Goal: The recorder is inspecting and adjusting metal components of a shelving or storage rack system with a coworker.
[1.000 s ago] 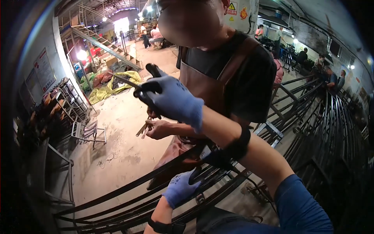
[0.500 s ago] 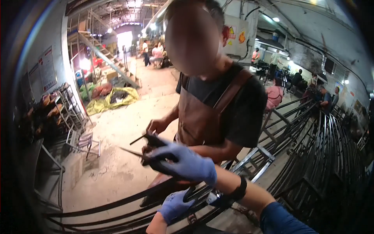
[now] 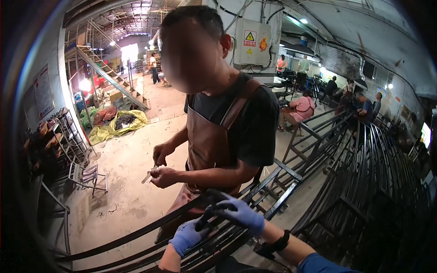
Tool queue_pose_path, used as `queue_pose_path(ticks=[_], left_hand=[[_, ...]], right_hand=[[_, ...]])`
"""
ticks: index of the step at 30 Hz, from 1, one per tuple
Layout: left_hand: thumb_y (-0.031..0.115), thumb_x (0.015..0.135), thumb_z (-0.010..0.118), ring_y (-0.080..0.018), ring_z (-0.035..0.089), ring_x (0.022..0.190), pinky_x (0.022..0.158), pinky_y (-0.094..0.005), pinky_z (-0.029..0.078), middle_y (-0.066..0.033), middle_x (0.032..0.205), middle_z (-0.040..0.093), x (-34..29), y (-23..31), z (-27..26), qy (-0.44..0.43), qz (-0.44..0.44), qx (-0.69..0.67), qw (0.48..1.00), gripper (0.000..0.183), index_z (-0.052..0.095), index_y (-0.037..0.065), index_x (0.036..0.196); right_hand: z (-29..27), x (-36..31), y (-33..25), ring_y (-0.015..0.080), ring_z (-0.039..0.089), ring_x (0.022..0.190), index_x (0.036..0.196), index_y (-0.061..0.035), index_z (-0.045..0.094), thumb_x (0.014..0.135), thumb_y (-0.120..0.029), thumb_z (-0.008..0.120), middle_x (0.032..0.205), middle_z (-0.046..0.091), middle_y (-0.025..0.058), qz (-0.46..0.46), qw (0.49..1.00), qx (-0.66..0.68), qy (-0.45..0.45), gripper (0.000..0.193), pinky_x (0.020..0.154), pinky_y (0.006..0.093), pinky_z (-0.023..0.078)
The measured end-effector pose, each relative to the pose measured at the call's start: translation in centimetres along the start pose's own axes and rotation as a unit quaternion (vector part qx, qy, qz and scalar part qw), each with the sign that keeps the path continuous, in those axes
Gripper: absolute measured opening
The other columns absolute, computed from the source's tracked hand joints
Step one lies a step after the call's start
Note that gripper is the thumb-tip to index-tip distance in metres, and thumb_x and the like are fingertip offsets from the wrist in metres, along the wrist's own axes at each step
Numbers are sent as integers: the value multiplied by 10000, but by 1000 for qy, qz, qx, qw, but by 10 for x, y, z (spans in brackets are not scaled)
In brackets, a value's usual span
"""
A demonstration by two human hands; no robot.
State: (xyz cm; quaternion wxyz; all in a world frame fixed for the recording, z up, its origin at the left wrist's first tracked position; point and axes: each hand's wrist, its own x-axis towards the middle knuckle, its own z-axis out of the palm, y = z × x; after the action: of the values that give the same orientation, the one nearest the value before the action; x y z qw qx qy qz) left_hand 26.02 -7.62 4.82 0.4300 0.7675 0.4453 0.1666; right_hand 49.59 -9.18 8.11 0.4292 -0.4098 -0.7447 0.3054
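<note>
Both my hands wear blue work gloves with black palms and fingers. My right hand (image 3: 241, 213) is curled beside the left, above the long black bars (image 3: 132, 231). My left hand (image 3: 185, 237) lies over those bars with its fingers closed. The dark fingers blend into the dark metal, so what either hand grips cannot be made out. Facing me stands a co-worker in a brown apron (image 3: 209, 136). The co-worker's hands hold a small pale strip (image 3: 147, 178), apart from mine.
A metal frame like a ladder (image 3: 284, 193) lies to the right, beside many dark bars (image 3: 359, 182) running far back. Left are a small chair-like frame (image 3: 91, 176), a rack (image 3: 68, 136) and a yellow sheet (image 3: 119, 126). Other people sit and stand further off.
My right hand has drawn back from the co-worker's hands, down beside my left hand. The dark pointed pieces near its fingers no longer show there. My view has shifted right.
</note>
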Motion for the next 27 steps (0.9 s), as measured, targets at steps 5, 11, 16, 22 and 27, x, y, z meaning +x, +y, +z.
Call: queue_pose_path(ticks=[5, 11, 16, 22, 27], left_hand=[[330, 808, 654, -371, 603, 1020, 863, -399, 487, -202, 1071, 650, 9, -24, 11, 29, 25, 63, 997, 444, 619, 106, 1190], [155, 860, 633, -151, 647, 927, 815, -281, 493, -118, 1014, 700, 8, -14, 17, -25, -8, -130, 991, 368, 602, -9, 1188], [200, 861, 647, -163, 657, 843, 757, -289, 506, -95, 944, 711, 0, 9, 12, 5, 43, -84, 996, 342, 629, 0, 1139], [228, 855, 651, -201, 680, 884, 783, -302, 513, -117, 956, 715, 13, -21, 19, 8, 42, -88, 995, 346, 638, 13, 1126], [238, 852, 644, -287, 681, 931, 793, -348, 522, -158, 964, 704, 6, -13, 21, 40, 64, -30, 997, 314, 652, 45, 1099]], right_hand=[[-50, -4, -29, 322, 606, 1041, 1105, -49, 673, 853, -70, 627, 1128, 601, 198, -18, 998, 11, 51, 256, 917, 366, 476], [5, -58, -11, 187, 590, 1033, 1146, 8, 633, 899, -222, 643, 1165, 635, 128, 83, 977, 193, 46, 337, 931, 317, 442], [25, -74, 6, 136, 590, 957, 1173, -21, 627, 915, -283, 630, 1051, 663, 58, 99, 952, 267, 113, 368, 877, 286, 447], [35, -75, 8, 188, 614, 956, 1217, -38, 606, 918, -263, 602, 1119, 660, 100, 136, 969, 183, 89, 374, 873, 304, 454], [37, -75, -4, 131, 590, 918, 1182, -20, 619, 911, -234, 617, 1058, 667, 75, 141, 968, 160, 133, 345, 840, 281, 467]])
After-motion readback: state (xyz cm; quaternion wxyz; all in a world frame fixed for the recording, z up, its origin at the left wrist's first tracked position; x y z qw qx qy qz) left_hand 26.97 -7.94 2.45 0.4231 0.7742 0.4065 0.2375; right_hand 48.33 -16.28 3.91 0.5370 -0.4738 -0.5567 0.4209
